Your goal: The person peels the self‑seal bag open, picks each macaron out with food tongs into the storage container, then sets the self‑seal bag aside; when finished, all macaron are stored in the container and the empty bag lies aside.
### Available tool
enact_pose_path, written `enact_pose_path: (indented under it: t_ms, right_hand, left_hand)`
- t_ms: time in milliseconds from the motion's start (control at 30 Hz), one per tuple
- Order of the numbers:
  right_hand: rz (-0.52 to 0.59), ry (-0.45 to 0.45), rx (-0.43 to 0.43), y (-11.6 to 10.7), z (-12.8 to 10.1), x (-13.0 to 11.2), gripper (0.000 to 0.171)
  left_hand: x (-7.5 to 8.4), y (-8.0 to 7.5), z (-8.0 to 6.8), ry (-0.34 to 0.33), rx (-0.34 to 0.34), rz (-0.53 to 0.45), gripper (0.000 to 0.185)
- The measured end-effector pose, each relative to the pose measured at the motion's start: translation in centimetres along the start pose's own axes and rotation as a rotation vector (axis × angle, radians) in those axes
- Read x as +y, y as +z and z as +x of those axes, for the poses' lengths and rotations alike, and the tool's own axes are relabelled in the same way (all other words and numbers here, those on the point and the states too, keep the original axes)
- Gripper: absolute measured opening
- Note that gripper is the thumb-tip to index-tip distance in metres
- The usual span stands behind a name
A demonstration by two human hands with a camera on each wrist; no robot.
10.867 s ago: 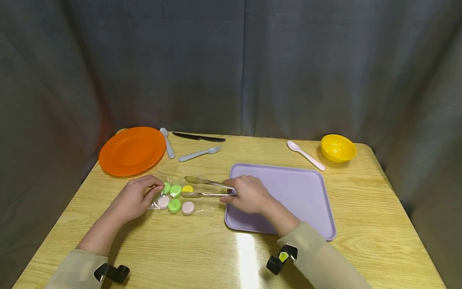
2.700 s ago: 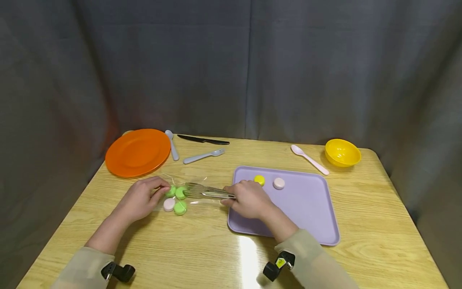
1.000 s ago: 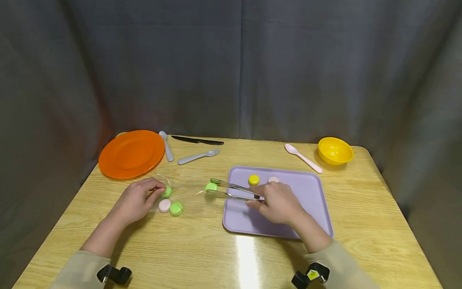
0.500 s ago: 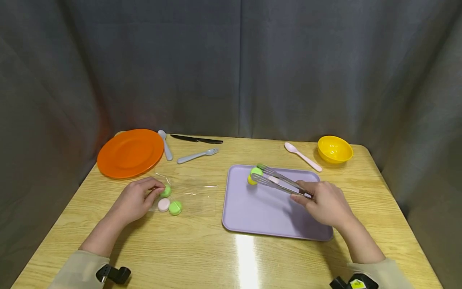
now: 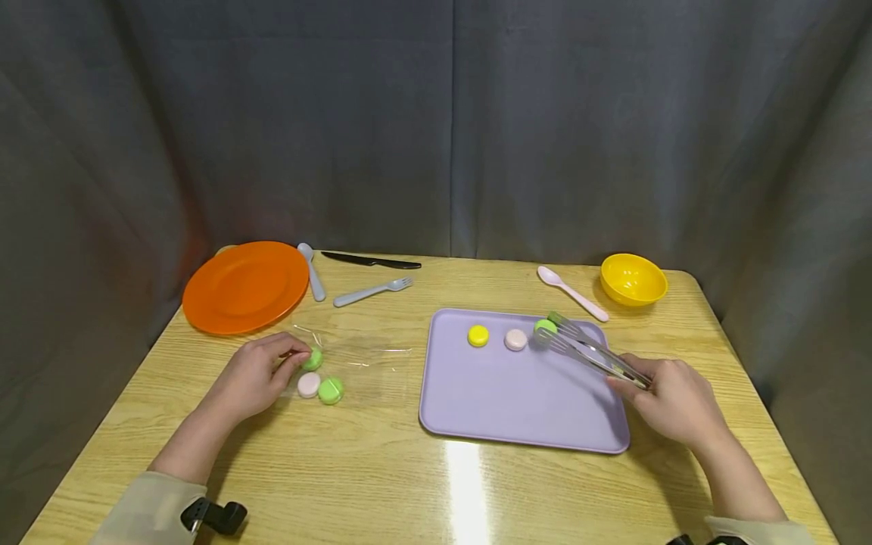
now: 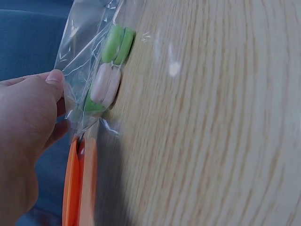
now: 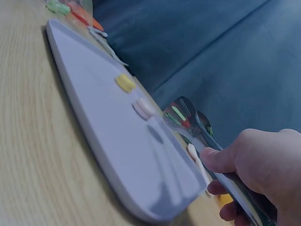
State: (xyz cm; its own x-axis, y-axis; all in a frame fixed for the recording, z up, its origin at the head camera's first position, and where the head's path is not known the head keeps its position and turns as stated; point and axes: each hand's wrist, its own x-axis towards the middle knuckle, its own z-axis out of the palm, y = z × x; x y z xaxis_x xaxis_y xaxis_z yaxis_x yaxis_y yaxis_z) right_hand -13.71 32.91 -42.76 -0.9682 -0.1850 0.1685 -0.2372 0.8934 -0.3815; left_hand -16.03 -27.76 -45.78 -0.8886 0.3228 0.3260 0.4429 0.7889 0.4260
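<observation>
My right hand grips metal tongs that clamp a green macaron over the far right part of the lilac tray. A yellow macaron and a pink macaron lie on the tray to its left. My left hand pinches the end of a clear plastic bag. In the bag lie two green macarons and a pink one.
An orange plate sits at the back left with a grey spoon, a grey fork and a black knife. A pink spoon and a yellow bowl stand at the back right.
My right hand carried a green macaron in the tongs from the bag across the tray to its right, beside the pink one. The left hand stayed on the bag.
</observation>
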Motion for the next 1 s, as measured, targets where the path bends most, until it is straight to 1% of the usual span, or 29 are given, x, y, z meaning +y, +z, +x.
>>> enact_pose_path:
  t_ms: [200,433,533,633,700,867,933,1000]
  right_hand:
    - [0.001,0.040,-0.037,0.4,-0.3,1.1,0.054]
    - [-0.003,0.062,-0.089,0.9,-0.2,1.5,0.055]
    - [-0.001,0.069,-0.093,1.0,-0.3,1.5,0.056]
    - [0.000,0.069,-0.067,1.0,-0.3,1.2,0.058]
    - [0.008,0.058,-0.033,1.0,-0.3,0.7,0.057]
    - [0.048,-0.014,0.077,1.1,-0.1,-1.2,0.044]
    - [0.065,-0.043,0.098,1.4,0.1,-2.3,0.038]
    - [0.077,-0.071,0.100,1.7,0.2,-3.3,0.034]
  left_hand:
    - [-0.1,0.0,-0.1,-0.002,0.004,0.005,0.008]
    - [-0.1,-0.1,-0.1,-0.004,0.002,0.001,0.007]
    - [-0.2,0.0,-0.1,-0.008,-0.001,-0.002,0.006]
    - [-0.2,0.0,-0.1,-0.008,-0.003,-0.003,0.007]
    - [-0.3,0.1,-0.1,-0.005,-0.003,-0.002,0.007]
    - [-0.3,0.1,-0.1,-0.004,0.000,-0.001,0.007]
    - [-0.2,0.0,-0.1,-0.003,-0.001,-0.004,0.007]
    - [-0.2,0.0,-0.1,-0.002,-0.003,-0.006,0.007]
